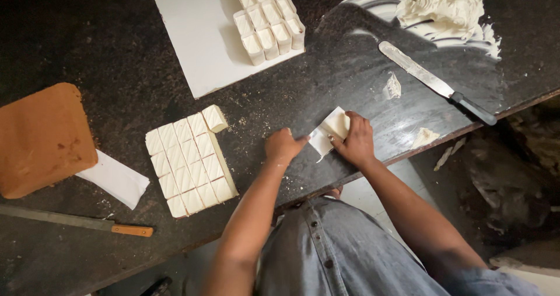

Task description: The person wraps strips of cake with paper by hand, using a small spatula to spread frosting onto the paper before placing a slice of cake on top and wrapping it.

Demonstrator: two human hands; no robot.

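Hands (321, 141) on cake piece (336, 123) near counter edge (420, 150)

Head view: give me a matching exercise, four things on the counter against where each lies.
Things:
1. palette knife
2. brown cake slab
3. pile of cream
4. wooden-handled knife

Places:
A. far left of the dark counter
B. top right corner
C. near edge, lower left
D. right of centre, lying diagonally below the cream

Pairs: 1-D, 2-A, 3-B, 4-C. Meanwhile the left hand and right hand both hold a small white piece on paper.
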